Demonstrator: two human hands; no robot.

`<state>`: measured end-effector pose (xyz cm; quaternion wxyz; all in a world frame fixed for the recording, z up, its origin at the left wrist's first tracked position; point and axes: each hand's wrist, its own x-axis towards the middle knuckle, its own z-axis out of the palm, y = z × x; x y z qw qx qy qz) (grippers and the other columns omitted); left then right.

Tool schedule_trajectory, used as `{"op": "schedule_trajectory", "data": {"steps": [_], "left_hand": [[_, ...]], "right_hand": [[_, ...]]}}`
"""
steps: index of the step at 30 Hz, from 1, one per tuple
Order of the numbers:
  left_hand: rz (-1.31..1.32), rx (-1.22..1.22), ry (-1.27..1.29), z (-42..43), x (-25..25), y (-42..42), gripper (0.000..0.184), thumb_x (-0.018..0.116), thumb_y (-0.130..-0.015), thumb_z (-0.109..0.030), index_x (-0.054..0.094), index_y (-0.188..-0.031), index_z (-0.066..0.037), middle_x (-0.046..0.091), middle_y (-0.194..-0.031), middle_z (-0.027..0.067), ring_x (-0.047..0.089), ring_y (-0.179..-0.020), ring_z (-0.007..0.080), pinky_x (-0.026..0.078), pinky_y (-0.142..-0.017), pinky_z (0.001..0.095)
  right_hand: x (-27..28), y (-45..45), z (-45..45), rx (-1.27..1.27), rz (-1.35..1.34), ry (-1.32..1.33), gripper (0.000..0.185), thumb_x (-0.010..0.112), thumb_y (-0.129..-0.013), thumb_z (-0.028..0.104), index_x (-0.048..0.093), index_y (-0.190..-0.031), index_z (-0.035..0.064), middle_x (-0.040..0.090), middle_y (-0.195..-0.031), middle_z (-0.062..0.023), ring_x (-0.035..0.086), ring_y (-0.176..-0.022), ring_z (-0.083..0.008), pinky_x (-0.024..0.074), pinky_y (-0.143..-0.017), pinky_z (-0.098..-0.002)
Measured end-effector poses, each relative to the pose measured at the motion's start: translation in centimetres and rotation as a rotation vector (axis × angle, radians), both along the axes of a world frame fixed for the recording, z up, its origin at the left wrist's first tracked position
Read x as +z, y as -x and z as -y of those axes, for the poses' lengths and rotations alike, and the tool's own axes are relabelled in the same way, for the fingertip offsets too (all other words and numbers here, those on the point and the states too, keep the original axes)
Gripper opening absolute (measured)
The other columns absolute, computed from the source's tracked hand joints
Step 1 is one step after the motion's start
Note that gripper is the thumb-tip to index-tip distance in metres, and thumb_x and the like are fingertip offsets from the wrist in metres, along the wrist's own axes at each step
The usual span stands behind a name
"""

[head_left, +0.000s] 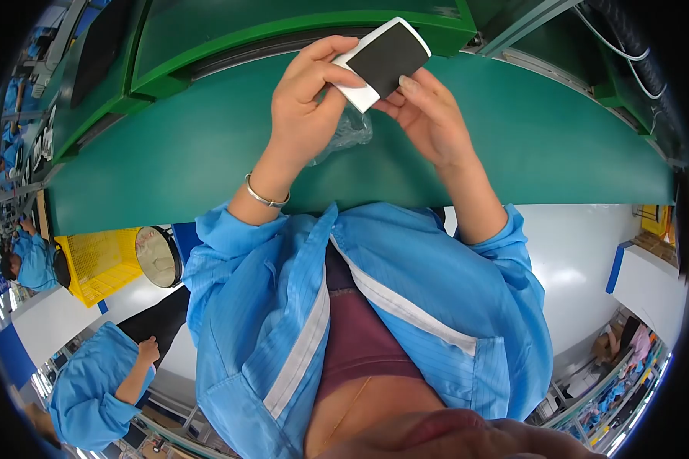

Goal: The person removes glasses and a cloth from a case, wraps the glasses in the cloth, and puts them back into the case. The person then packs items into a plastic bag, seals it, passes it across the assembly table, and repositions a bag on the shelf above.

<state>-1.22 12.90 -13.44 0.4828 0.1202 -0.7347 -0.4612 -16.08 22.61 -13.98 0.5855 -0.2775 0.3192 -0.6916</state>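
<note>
A white device with a dark rectangular face (389, 61) is held up over the green table (207, 145). My left hand (310, 96) grips its left edge, fingers bent around the white border. On the device's lower right side, my right hand (429, 111) has its thumb against the dark face, with the other fingers partly hidden behind. Beneath the hands, a crumpled clear plastic bag (352, 131) lies on the table, partly covered by my left hand and wrist.
A green metal frame (298, 30) borders the table's far side. At lower left stand a yellow basket (99, 260) and a round container (157, 258). People in blue (99, 382) are at the left. Cables (628, 57) hang at upper right.
</note>
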Motion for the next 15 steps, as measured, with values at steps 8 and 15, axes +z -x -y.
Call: {"op": "schedule_trajectory", "data": {"steps": [8, 15], "left_hand": [[-0.053, -0.173, -0.427, -0.7, 1.2, -0.6, 0.033, 0.052, -0.083, 0.009, 0.055, -0.115, 0.000, 0.055, -0.121, 0.0119, 0.054, -0.112, 0.0198, 0.047, -0.090, 0.0317], [0.130, -0.145, -0.591, -0.8, 2.0, -1.3, 0.035, 0.062, -0.085, 0.001, 0.053, -0.118, 0.000, 0.062, -0.108, 0.0083, 0.059, -0.097, 0.0140, 0.048, -0.083, 0.0256]], "right_hand": [[-0.5, 0.3, 0.2, -0.241, -0.212, -0.018, 0.031, 0.058, -0.090, 0.015, 0.055, -0.116, -0.0018, 0.062, -0.107, -0.0083, 0.059, -0.099, -0.0162, 0.0468, -0.087, -0.0316], [0.0, -0.5, 0.2, -0.241, -0.409, -0.074, 0.029, 0.065, -0.087, 0.012, 0.060, -0.113, -0.0002, 0.065, -0.102, -0.0055, 0.059, -0.093, -0.0113, 0.0470, -0.083, -0.0261]]}}
